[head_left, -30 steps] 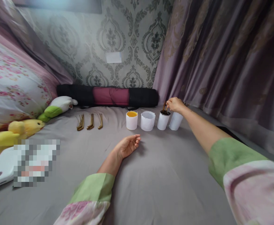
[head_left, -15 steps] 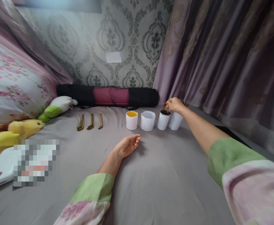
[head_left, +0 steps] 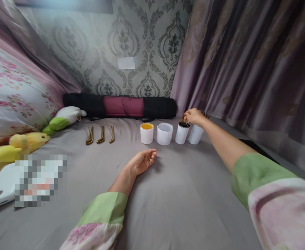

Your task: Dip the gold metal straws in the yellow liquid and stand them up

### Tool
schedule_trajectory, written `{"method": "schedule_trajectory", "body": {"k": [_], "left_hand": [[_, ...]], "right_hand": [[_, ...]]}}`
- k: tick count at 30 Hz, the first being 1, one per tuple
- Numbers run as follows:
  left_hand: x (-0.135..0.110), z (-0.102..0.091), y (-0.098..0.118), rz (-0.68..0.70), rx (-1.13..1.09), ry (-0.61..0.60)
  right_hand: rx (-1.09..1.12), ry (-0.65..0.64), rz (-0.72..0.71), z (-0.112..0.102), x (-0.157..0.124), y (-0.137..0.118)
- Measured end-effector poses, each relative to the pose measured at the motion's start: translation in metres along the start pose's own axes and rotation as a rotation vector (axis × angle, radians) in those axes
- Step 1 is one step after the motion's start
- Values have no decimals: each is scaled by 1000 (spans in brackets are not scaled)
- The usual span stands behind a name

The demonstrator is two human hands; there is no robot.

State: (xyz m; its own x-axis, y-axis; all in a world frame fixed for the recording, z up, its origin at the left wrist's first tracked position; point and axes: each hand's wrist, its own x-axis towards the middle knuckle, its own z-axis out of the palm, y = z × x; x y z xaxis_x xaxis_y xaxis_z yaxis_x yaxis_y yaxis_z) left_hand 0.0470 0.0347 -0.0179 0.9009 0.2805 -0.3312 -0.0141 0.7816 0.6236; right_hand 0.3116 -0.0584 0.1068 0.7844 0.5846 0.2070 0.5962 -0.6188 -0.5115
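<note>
My right hand (head_left: 195, 116) is closed in a pinch on a thin brown stick (head_left: 183, 118) at the mouth of a white cup with a dark inside (head_left: 181, 134). The stick's lower end is hidden in this cup. Behind my right wrist stands another white cup (head_left: 195, 134), partly covered, with thin brown tips showing above it. My left hand (head_left: 143, 162) lies on the grey sheet with loosely bent fingers and a gap between them, holding nothing visible. Just beyond it are a wide white cup (head_left: 164, 135) and a white cup with a yellow inside (head_left: 146, 134).
Three groups of bent brass-coloured rods (head_left: 102, 135) lie on the grey sheet (head_left: 178, 201) to the left. A black and maroon roll (head_left: 123, 107) lies along the wall. Plush toys (head_left: 29, 141), a white device (head_left: 2, 185) and a blurred-out packet (head_left: 41, 180) are at far left.
</note>
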Motion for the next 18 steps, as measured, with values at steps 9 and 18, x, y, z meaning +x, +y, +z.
{"method": "schedule_trajectory", "body": {"k": [9, 18], "left_hand": [[0, -1, 0, 3, 0, -6], [-1, 0, 0, 3, -6, 2]], "right_hand": [[-29, 2, -2, 5, 12, 10], [-61, 41, -34, 8, 19, 18]]}}
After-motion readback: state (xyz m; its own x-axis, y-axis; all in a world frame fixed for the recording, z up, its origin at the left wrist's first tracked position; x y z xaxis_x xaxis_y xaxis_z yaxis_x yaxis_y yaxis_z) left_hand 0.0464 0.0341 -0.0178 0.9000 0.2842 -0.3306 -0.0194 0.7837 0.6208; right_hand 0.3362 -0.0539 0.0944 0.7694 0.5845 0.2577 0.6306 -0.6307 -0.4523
